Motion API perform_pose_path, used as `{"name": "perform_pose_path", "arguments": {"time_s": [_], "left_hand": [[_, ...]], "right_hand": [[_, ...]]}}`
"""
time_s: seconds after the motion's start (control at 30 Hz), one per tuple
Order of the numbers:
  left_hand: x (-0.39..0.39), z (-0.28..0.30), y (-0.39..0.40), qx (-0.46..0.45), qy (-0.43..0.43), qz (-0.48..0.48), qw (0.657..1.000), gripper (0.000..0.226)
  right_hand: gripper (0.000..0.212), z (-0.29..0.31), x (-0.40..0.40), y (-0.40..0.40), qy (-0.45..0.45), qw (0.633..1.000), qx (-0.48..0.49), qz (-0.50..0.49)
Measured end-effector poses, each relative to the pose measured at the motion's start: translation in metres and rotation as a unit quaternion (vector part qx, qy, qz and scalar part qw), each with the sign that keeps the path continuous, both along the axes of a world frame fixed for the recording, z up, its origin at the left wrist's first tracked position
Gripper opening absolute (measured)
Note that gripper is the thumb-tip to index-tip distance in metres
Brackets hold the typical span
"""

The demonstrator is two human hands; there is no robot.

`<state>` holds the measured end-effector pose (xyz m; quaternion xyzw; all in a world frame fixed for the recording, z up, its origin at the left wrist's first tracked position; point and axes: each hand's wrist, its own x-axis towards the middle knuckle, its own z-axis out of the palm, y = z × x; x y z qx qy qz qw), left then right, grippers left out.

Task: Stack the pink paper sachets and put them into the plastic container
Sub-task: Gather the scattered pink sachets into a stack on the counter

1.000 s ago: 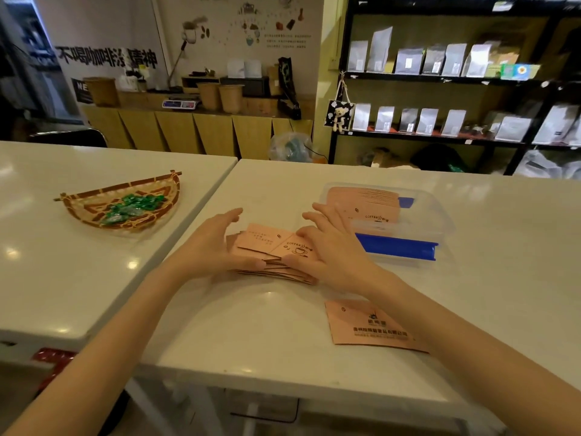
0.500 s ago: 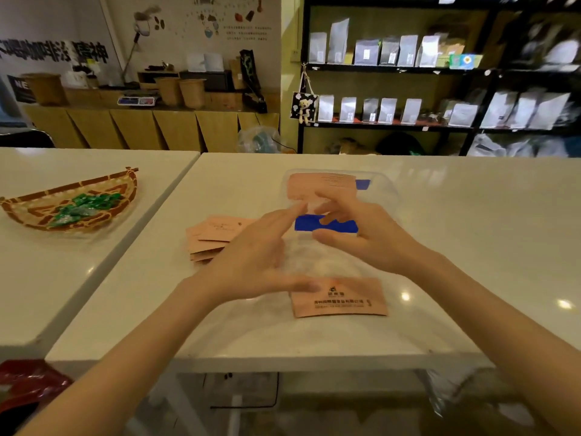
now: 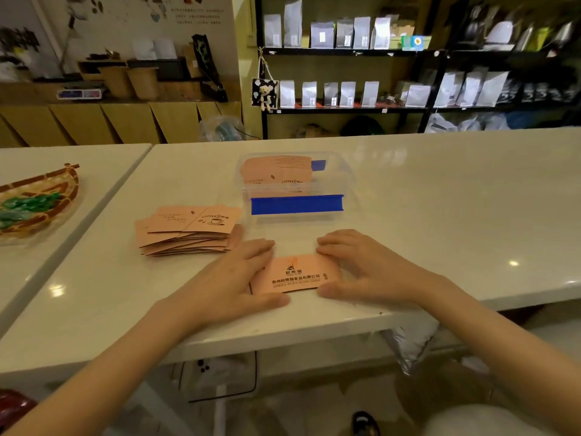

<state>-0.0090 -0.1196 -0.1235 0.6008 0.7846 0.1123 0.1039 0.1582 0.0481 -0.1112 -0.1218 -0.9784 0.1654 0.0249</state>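
Note:
A single pink paper sachet (image 3: 295,273) with black print lies flat near the front edge of the white table. My left hand (image 3: 234,283) rests on its left end and my right hand (image 3: 364,267) on its right end, fingers spread around it. A loose fanned pile of pink sachets (image 3: 188,229) lies to the left, behind my left hand. Behind the single sachet stands the clear plastic container (image 3: 295,184) with a blue clip on its near side and a stack of pink sachets (image 3: 278,169) inside.
A woven basket (image 3: 37,202) with green wrapped items sits on the neighbouring table at the left. A narrow gap separates the two tables. Black shelves with silver pouches stand behind the table.
Both hands left the fanned pile, moved right and toward me, and came down on either end of the single sachet. The view shifted, so the container now sits straight ahead.

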Motion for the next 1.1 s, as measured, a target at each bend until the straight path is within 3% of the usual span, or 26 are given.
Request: {"name": "perform_pose_path", "arguments": {"time_s": [0.2, 0.5, 0.77, 1.1], "left_hand": [[0.000, 0.000, -0.004, 0.045, -0.019, 0.013, 0.999, 0.098], [-0.014, 0.031, -0.010, 0.137, 0.039, -0.006, 0.990, 0.086], [-0.062, 0.072, -0.027, 0.203, 0.029, 0.043, 0.978, 0.087], [-0.118, 0.072, -0.057, 0.146, -0.041, 0.144, 0.978, 0.083]], "right_hand": [[0.065, 0.004, -0.002, 0.000, 0.022, 1.000, -0.007, 0.007], [0.060, 0.029, -0.018, 0.000, 0.078, 0.996, -0.026, 0.021], [0.054, 0.063, -0.081, -0.011, 0.143, 0.988, 0.027, 0.060], [0.063, 0.053, -0.150, -0.038, 0.098, 0.986, 0.094, 0.093]]}}
